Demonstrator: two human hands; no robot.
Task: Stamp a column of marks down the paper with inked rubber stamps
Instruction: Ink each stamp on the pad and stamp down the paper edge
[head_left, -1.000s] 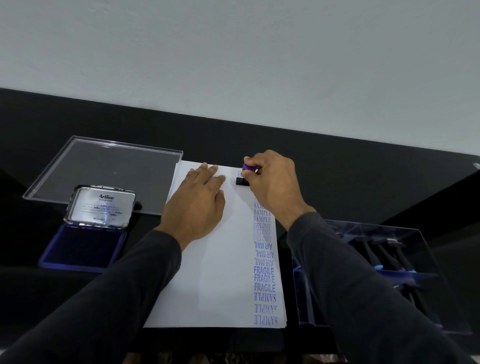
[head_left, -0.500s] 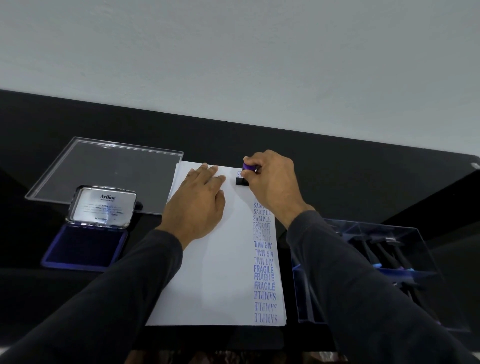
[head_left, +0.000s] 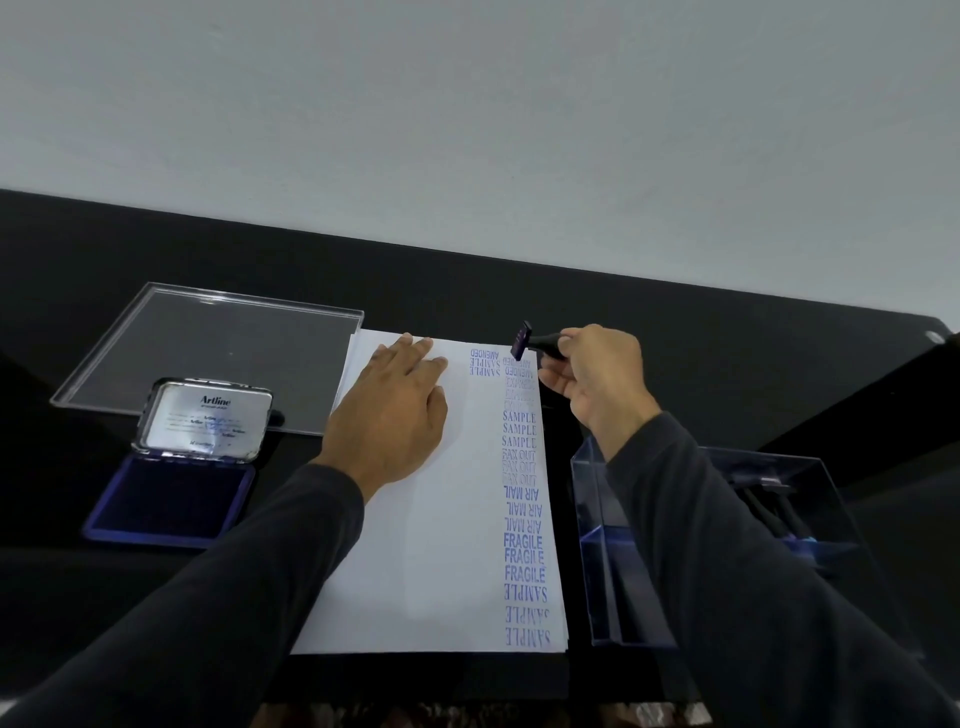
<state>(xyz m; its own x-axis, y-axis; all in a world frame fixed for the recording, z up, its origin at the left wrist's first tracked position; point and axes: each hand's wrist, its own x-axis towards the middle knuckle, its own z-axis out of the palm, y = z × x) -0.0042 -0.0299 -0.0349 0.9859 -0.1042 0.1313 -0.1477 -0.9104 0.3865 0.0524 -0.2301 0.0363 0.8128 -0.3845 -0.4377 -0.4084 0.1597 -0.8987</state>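
Observation:
A white sheet of paper lies on the black table, with a column of blue stamped words down its right edge and two marks starting a second column at the top. My left hand presses flat on the upper part of the sheet. My right hand grips the black handle of a rubber stamp, lifted off the paper and tilted, its inked face turned left above the sheet's top right corner. An open blue ink pad sits to the left.
The ink pad's silver lid stands raised behind it. A clear acrylic lid lies flat at the back left. A clear box holding several more stamps stands right of the paper, under my right forearm. A pale wall rises behind the table.
My right hand has lifted the stamp off the paper's top and tipped it sideways to the right, uncovering fresh marks. My left hand stays pressed on the sheet.

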